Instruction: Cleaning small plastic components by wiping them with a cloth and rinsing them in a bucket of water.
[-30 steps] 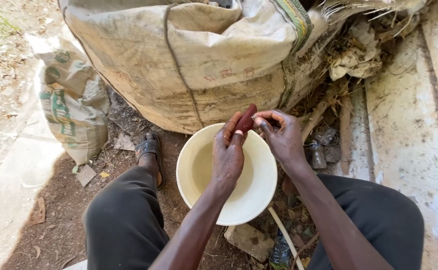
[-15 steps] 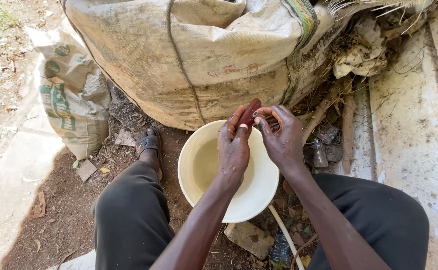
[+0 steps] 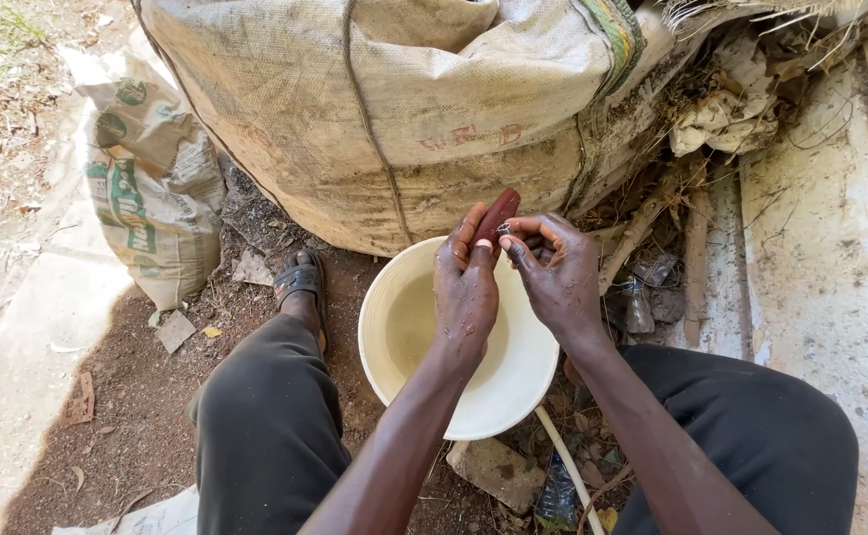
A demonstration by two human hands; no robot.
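From the head view, the person sits low with both knees apart and a pale bowl (image 3: 513, 396) on the ground between them. The bowl has a little cloudy water in it.

The left hand (image 3: 466, 287) is curled around a small dark red thing (image 3: 498, 216), long and smooth, maybe a root or a pod. It sticks up past the fingers, just above the far rim of the bowl. The right hand (image 3: 558, 269) is right beside it, fingers bent and pinched at the red thing's side, as if picking or peeling at it. I cannot tell if something small and shiny sits in those fingers.

The work looks like it is in the middle. The red thing is held over the bowl, not in it. No other pieces show in the water.

Far behind stands a big tan sack (image 3: 394, 109). A smaller printed sack (image 3: 152, 188) leans at the left. A sandal (image 3: 300, 280) shows near the bowl.
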